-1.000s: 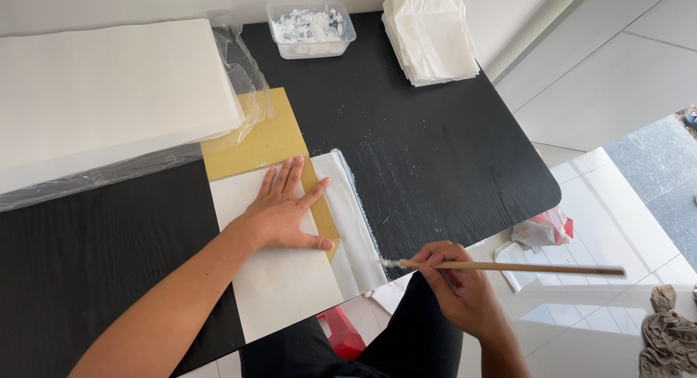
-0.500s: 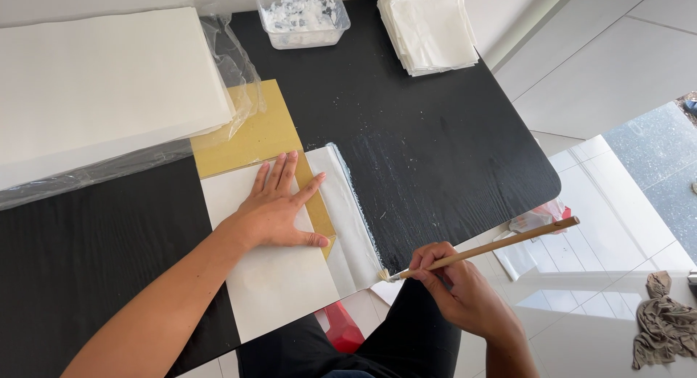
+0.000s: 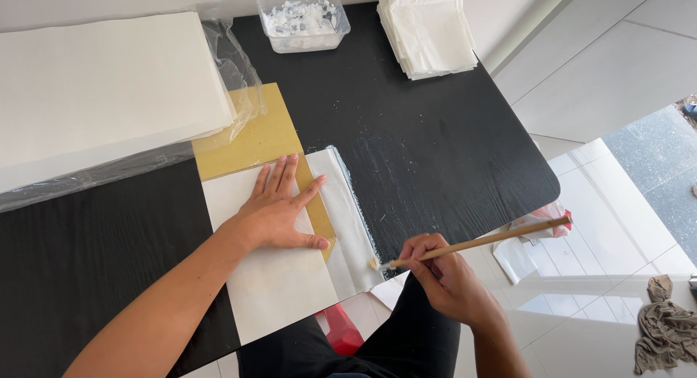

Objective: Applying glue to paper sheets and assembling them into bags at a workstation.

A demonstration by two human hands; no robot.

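Since a second ago our right hand [image 3: 446, 276] has swung the brush [image 3: 472, 244] from lying level to pointing its handle up and away to the right. Its bristle tip now sits at the near end of the white strip [image 3: 348, 218]. The work looks to have moved down the strip's length, so that most of it may already be coated; the wet sheen on the black surface [image 3: 435, 146] beside the strip's edge fits that.

Right fingers [image 3: 417, 251]: pinched close around the handle, near the bristles.

Left hand [image 3: 279, 207]: unmoved, flat, with fingers spread wide. The palm lies on the white sheet [image 3: 268, 284] and the fingertips on the gold paper [image 3: 254, 135], holding nothing.

Beyond are a tub of white paste [image 3: 303, 21], a folded stack [image 3: 428, 30] and a large paper pile [image 3: 94, 88].
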